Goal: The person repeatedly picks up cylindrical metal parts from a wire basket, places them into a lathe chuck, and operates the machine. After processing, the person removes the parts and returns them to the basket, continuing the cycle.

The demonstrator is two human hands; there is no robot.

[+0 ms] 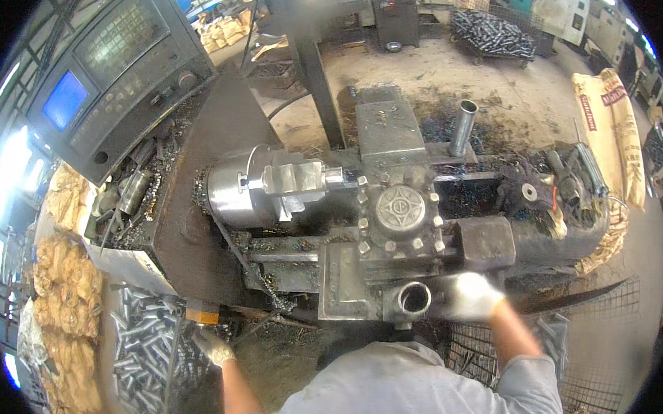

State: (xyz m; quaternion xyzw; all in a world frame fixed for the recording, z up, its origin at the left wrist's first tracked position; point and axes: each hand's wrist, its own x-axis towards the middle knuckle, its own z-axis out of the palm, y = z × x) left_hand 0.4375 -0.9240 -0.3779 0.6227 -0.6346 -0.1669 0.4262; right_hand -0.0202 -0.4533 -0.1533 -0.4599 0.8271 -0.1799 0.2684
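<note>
My left hand, in a white glove with darkened fingertips, is low at the edge of a bin of grey metal pieces. Its fingers reach toward the pieces, and I see nothing held in them. My right hand, also gloved, is smeared by motion, so its fingers cannot be made out. It is just right of a round metal holder with an open bore on the lathe's tool turret. Left of the turret, the shiny lathe chuck has stepped jaws around a short metal workpiece.
A control panel with a blue screen stands at the left. An upright metal tube rises behind the turret. Dark tools and a rag lie at the right. Brown sacks line the left, and a loaded cart stands far back.
</note>
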